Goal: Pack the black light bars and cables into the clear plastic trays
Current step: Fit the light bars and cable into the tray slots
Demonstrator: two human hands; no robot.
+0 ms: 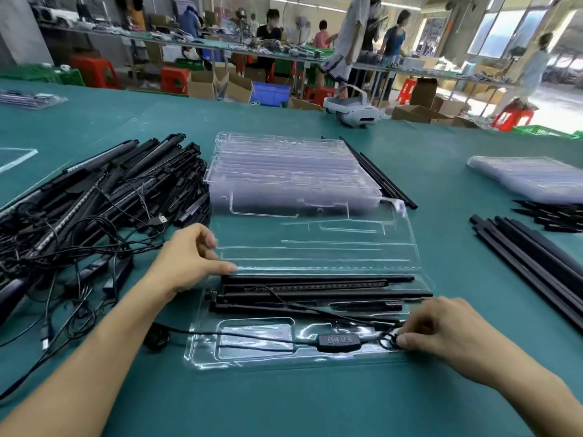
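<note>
Light bars [315, 287] lie in near half of open clear tray [202, 357] on desk [284, 405] | left hand [186, 263] pinches tray's fold edge | right hand [441, 329] pinches controller cable [339, 341] loop at tray's right end

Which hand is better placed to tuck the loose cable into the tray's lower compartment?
Right. The right hand pinches the cable loop beside the controller in the tray; the left hand rests at the lid edge, away from the cable.

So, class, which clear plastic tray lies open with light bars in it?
The tray nearest the person, held by the left hand, the right hand pinching its cable: black light bars lie in it, unlike the stacked trays behind.
</note>
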